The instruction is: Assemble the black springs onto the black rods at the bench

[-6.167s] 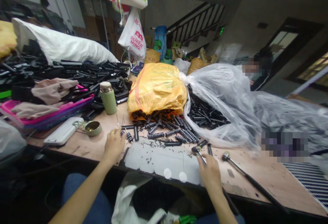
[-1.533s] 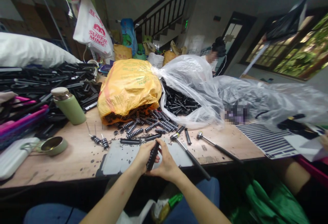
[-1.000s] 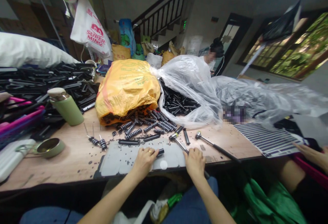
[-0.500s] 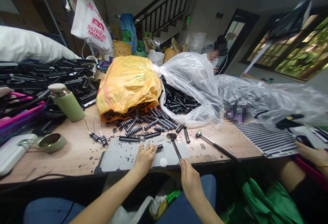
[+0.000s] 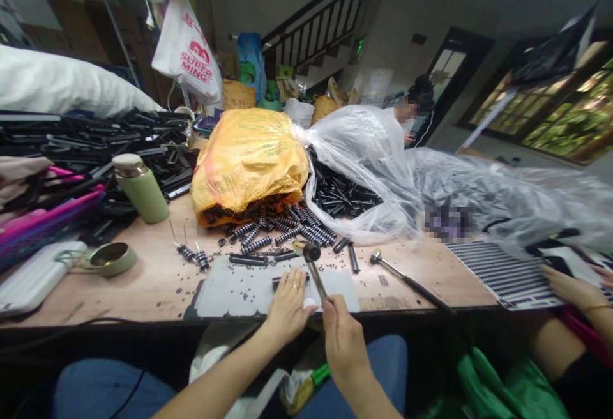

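Note:
My left hand (image 5: 287,301) lies with its fingers stretched over a short black tube (image 5: 276,283), pressing it onto a grey board (image 5: 227,301). The thumb stands out to the side, and the tube's middle is hidden beneath the fingers. In my right hand (image 5: 340,326) is the handle of a small hammer (image 5: 317,276). Its dark head is raised just beyond the left fingertips. More black tubes (image 5: 248,259) lie along the board's far edge, with tiny dark rings scattered about.
Beyond the board, a yellow sack (image 5: 251,157) spills ringed black rods (image 5: 311,224). A clear plastic bag (image 5: 364,144) holds black pieces. At left stand a green flask (image 5: 142,192) and a cup (image 5: 112,259). A second hammer (image 5: 407,276) lies right, near a co-worker's hand (image 5: 569,288).
My left hand has flattened over the tube, its thumb now spread to the right. The hammer in my right hand has shifted left, closer to the left fingers. The whole view has shifted slightly.

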Tool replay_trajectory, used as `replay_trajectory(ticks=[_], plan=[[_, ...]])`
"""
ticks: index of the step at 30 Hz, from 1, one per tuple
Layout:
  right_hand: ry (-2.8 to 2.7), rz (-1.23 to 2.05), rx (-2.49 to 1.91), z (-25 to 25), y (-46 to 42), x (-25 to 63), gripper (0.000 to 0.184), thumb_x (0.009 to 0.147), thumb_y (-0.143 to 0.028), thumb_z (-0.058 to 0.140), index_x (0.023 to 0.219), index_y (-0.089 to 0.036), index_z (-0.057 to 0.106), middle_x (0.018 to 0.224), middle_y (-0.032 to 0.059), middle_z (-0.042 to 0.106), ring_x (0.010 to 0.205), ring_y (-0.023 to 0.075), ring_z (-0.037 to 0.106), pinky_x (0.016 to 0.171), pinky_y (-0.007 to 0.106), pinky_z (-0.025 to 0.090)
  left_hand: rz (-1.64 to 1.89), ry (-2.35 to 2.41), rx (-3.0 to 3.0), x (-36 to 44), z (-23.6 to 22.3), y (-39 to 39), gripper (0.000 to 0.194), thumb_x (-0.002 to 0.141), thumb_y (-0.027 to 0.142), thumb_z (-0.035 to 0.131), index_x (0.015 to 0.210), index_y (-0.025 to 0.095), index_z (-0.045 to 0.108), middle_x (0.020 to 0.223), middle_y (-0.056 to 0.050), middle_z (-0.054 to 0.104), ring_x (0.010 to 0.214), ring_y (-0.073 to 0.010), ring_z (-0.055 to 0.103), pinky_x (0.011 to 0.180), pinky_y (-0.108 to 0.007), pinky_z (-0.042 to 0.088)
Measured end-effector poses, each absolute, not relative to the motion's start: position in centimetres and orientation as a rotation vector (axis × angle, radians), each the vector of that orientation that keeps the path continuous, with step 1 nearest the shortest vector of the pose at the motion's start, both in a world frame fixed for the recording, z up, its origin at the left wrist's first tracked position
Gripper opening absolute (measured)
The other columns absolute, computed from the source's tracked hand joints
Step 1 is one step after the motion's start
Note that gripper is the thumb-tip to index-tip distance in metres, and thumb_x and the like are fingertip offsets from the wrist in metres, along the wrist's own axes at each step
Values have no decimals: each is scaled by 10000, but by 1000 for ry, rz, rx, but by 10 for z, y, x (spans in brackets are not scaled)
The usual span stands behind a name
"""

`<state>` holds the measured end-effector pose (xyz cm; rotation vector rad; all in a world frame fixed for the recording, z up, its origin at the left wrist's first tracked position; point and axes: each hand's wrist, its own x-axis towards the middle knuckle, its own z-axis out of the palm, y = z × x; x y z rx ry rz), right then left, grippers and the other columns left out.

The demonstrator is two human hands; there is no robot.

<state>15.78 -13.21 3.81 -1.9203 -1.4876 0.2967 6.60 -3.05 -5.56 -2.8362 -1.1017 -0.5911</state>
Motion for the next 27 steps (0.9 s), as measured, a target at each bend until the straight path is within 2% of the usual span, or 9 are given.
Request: replay_trajectory(ticks=[5,9,11,14,18,20,22,24,27], plan=[[-1561,283,-1915,24,-130,137,400,932,-390,142,827,-206,481,642,37,617,575,177,606,516,231,369,-599,-997,-2866,66,-66,-36,583,808,261,351,1328,4,287,1351,-211,373,1295,-287,251,1028,-455,219],[-1784,276,-2252,10,-126,138,337,929,-295,205,826,-191,509,672,64,650,587,204,634,497,240,349,-578,-1001,-2870,63,-69,-37,606,807,269,346,1344,5,252,1379,-211,324,1306,-297,217,1033,-459,199],[-1881,304,-2375,13,-127,141,307,923,-278,245,811,-193,518,668,64,663,578,218,642,478,243,322,-578,-1013,-2875,64,-67,-34,595,808,274,352,1330,-4,278,1370,-222,335,1299,-305,232,1026,-458,210],[-1839,276,-2322,26,-128,150,347,936,-319,201,799,-208,500,657,40,661,603,212,647,481,245,306,-577,-1034,-2922,67,-58,-29,525,818,250,370,1284,10,356,1316,-217,414,1253,-296,321,996,-444,267],[-1640,137,-2349,34,-126,176,379,939,-356,156,794,-211,475,640,28,647,609,197,640,496,246,303,-377,-1270,-3018,65,-35,-30,380,794,44,342,1133,81,511,1036,-136,598,986,-217,530,846,-349,406],[-1572,94,-2462,28,-123,195,352,938,-361,193,801,-207,479,660,36,652,620,203,638,501,248,302,-311,-1285,-3065,59,-21,-29,322,794,38,360,1026,118,569,930,-107,606,893,-207,541,772,-323,428],[-1535,72,-2578,18,-119,215,321,934,-361,239,816,-199,490,681,47,657,638,214,637,513,252,312,-363,-1311,-3005,51,-8,-17,249,825,133,404,1005,144,576,951,-105,587,911,-228,518,760,-337,423],[-1513,26,-2663,6,-115,231,309,929,-357,271,832,-184,508,709,63,656,666,226,631,539,266,335,-447,-1471,-2788,44,2,10,293,844,209,410,1097,127,532,1046,-133,547,970,-255,479,781,-360,405],[-1557,-120,-2623,-2,-99,243,266,913,-335,338,880,-166,541,836,86,644,814,237,601,649,297,381,-376,-1619,-2627,38,5,63,284,858,177,349,1012,102,575,1022,-154,538,987,-264,458,786,-368,385]])
